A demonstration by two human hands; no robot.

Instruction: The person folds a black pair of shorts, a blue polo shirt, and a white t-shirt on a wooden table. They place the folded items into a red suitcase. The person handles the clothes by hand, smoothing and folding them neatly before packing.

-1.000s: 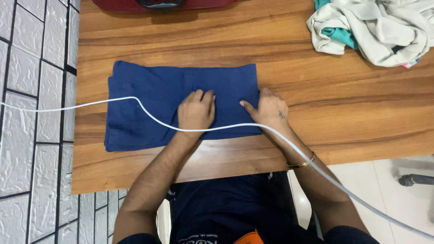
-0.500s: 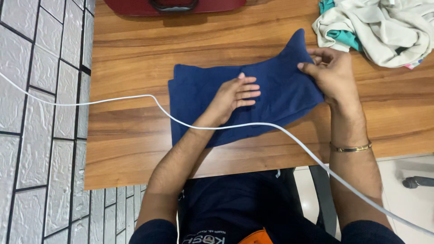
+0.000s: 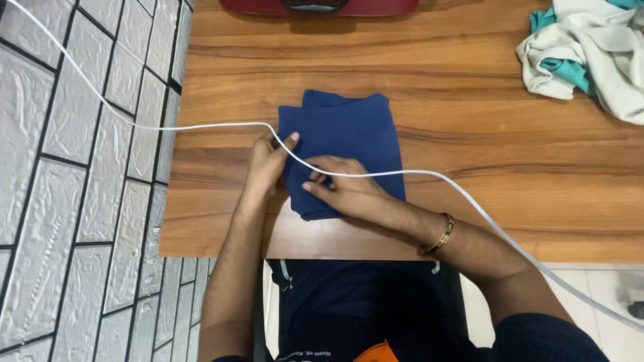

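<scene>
Navy blue folded cloth (image 3: 342, 144) on a brown, dark-grained wooden table (image 3: 510, 161) — white cable (image 3: 416, 174), gold bangle (image 3: 441, 234), grey-white tiled wall (image 3: 74, 167)

A dark blue cloth (image 3: 345, 144) lies a little left of the frame's centre, folded into a compact, upright rectangle taller than it is wide. It rests flat on the wood, its layers stacked: at the top edge a second layer peeks out slightly to the upper left, and the bottom left corner is rounded where the folds bunch. The surface is smooth, with only faint creases. Its lower left part is covered, and a white line crosses it diagonally.
</scene>
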